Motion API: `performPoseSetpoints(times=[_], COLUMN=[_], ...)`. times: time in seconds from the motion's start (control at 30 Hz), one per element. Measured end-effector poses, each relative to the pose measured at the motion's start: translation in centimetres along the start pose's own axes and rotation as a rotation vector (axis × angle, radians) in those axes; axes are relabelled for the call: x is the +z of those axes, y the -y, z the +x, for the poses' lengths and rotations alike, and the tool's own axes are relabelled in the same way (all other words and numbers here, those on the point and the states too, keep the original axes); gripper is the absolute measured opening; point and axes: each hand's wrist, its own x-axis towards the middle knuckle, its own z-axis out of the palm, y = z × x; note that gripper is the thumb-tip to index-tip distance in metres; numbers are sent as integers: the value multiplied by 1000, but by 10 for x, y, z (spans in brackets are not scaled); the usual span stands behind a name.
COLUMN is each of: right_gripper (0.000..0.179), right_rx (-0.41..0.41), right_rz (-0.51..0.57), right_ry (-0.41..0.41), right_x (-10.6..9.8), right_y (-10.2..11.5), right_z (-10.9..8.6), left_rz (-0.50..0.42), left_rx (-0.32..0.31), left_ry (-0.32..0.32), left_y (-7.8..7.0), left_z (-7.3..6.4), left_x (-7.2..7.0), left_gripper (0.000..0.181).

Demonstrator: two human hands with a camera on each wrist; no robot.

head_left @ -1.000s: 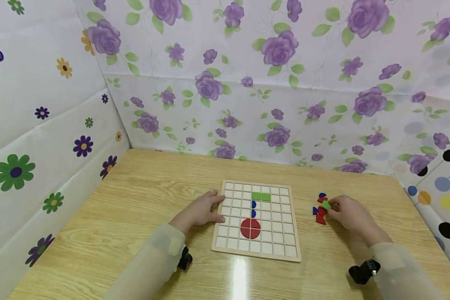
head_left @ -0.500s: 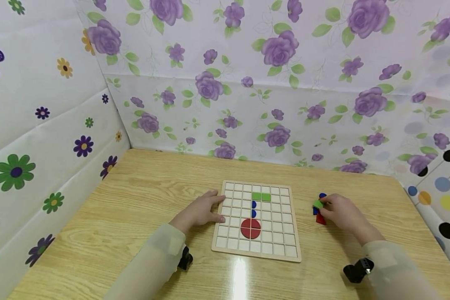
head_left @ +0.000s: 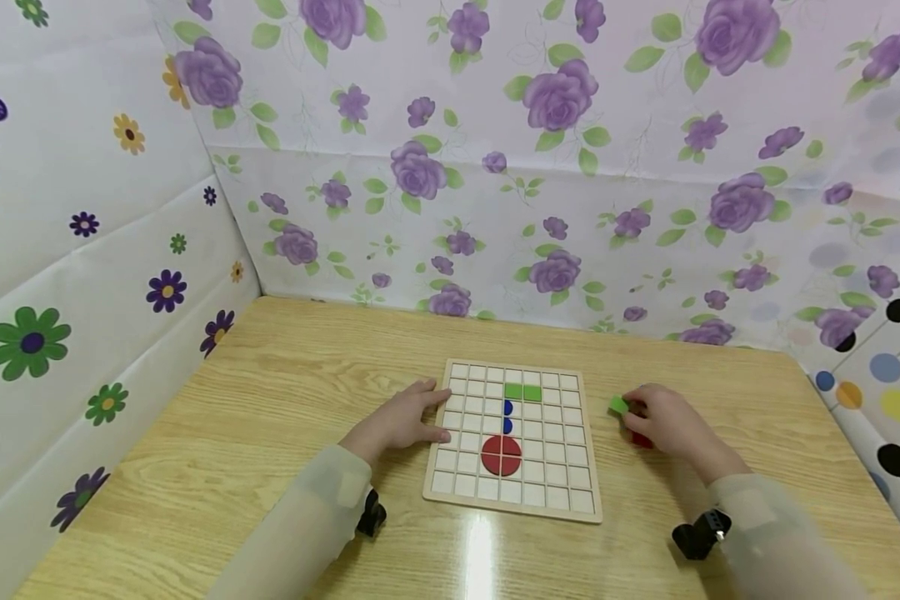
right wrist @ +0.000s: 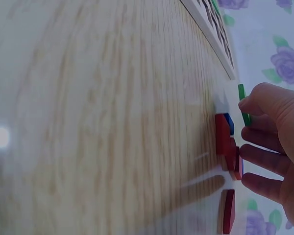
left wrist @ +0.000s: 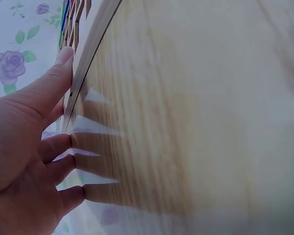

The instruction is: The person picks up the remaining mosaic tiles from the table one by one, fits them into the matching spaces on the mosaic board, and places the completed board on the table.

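Observation:
My right hand [head_left: 667, 425] pinches a green square tile [head_left: 617, 405] between thumb and finger, just right of the gridded wooden board [head_left: 555, 454]. In the right wrist view the tile [right wrist: 244, 105] is lifted off the table, and the other fingers stay apart from it. My left hand [head_left: 397, 421] rests at the board's left edge with spread fingers, the thumb on the frame. On the board lie two green squares [head_left: 522, 392], two blue half-round pieces [head_left: 507, 408] and a red circle [head_left: 501, 457] of several quarter pieces.
Red pieces [right wrist: 222, 134] and a blue piece [right wrist: 229, 122] lie on the table under the right hand, mostly hidden in the head view. One more red piece [right wrist: 229, 211] lies apart. A flowered cloth [head_left: 495, 242] hangs behind the wooden table [head_left: 330, 358].
My right hand has picked the green tile up from the loose pieces and moved it left toward the board. The left hand and the board have stayed in place.

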Motion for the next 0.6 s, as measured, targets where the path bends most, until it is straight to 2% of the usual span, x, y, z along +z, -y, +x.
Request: performPoseSetpoints(times=[0.6], right_gripper=[35], right_rx=[-22], right_rz=[31], right_ry=[17], right_x=[8], right_y=[18], right_z=[14], left_rz=[18], left_rx=[-4], left_ry=[-18], left_y=[0], left_z=[2], left_x=[0], left_gripper=[75])
